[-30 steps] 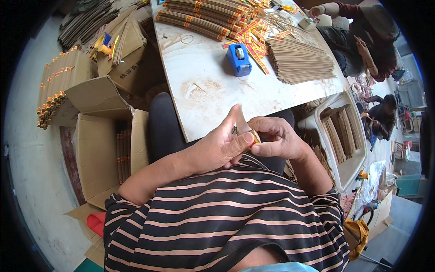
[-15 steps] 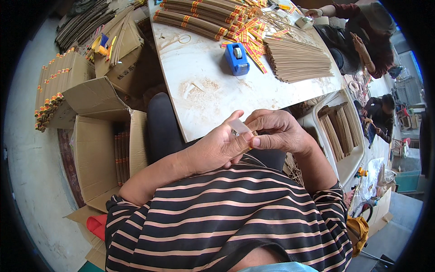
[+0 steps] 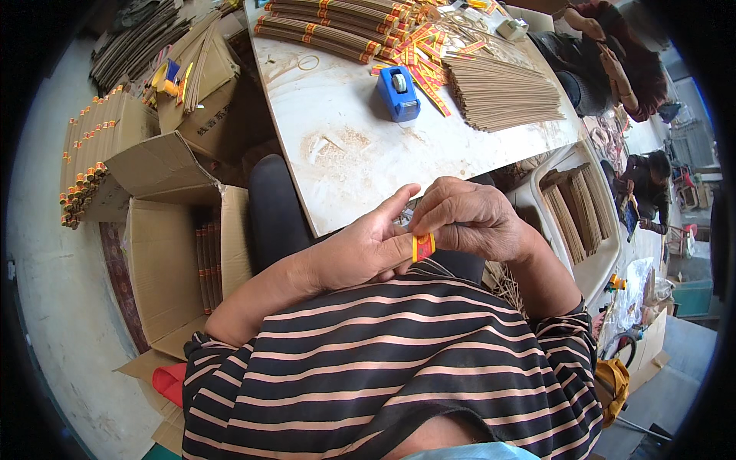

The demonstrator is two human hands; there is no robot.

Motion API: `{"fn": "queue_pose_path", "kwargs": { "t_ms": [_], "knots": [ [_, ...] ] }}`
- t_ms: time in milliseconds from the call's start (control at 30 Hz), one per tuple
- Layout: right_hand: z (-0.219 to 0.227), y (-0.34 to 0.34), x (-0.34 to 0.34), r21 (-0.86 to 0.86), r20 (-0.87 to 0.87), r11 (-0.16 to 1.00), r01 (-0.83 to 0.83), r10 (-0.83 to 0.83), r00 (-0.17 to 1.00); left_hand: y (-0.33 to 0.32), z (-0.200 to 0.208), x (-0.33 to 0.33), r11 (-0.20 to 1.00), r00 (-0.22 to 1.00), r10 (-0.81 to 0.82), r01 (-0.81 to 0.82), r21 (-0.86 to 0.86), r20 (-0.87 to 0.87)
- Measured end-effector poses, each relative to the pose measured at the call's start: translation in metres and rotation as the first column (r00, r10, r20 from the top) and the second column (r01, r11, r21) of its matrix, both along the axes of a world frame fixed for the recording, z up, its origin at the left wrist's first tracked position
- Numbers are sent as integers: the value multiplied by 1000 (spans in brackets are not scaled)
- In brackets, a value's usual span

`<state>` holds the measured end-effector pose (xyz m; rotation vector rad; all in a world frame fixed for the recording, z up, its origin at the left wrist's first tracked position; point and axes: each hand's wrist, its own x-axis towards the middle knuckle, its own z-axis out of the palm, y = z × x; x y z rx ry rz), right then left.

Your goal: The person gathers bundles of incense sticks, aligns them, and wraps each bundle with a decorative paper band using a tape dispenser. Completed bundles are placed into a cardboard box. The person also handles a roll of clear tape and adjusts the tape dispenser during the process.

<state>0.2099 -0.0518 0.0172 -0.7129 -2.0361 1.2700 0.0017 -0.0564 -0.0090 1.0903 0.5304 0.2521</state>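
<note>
"What has changed on your feed, starting from the left?"

"From over here, I see the stacked bundles [image 3: 90, 157] and the open cardboard box [image 3: 153, 268] just as they were half a second ago. The change starts at the left hand [image 3: 372, 247]: the clear strip that lay across its fingers I can't make out any more. On the white table [image 3: 349, 199], the blue tape dispenser [image 3: 399, 96] hasn't moved. Next comes the red-and-yellow band [image 3: 423, 247], mostly covered before and now plainly exposed. The right hand [image 3: 479, 218] has drawn its thumb in and bunched its fingers. The fan of loose sticks [image 3: 502, 93] lies as it did, and at far right a co-worker [image 3: 640, 77] has pulled an arm back from the table's edge."

"And where is the band, relative to the hands?"

"Between them, in front of the striped shirt [image 3: 383, 345]. My left-hand reading: it grasps the band at the fingertips, with one digit raised clear."

"The right?"

"Its curled fingers meet the band's right side, close against the left hand. Whether they pinch it or merely touch, I can't tell from my end; nor what the band encloses, since the hands hide it."
</note>
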Motion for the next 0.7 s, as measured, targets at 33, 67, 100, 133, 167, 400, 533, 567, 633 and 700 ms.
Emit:
{"fn": "queue_pose_path", "kwargs": {
  "t_ms": [33,67,100,133,167,400,533,567,633,700],
  "knots": [
    [0,0,0,28,-11,1000,-14,15,1000,0,2,0,999,1000,17,-17,-50,6],
    [0,0,0,38,-11,999,-18,18,1000,1,5,0,995,999,32,-31,-100,12],
    [0,0,0,47,-11,999,-21,21,1000,1,7,1,988,999,47,-44,-150,17],
    [-1,0,1,57,-11,998,-24,25,1000,2,9,0,983,998,52,-45,-176,34],
    [-1,-1,1,47,-22,999,-26,27,999,2,10,0,979,997,58,-46,-201,51],
    [-5,-1,4,-58,-94,996,-74,69,993,-1,5,2,964,993,108,-95,-248,42],
    [-5,1,6,-161,-171,975,-151,123,978,-1,9,7,957,987,111,-73,-282,119],
    [-4,2,6,-171,-175,972,-164,133,975,-1,10,9,956,987,115,-79,-281,114],
    [-1,3,6,-191,-183,963,-188,153,971,-1,11,10,956,988,111,-77,-282,109],
    [0,3,5,-250,-204,948,-198,148,968,0,12,10,956,989,103,-69,-284,105]
  ]
}}
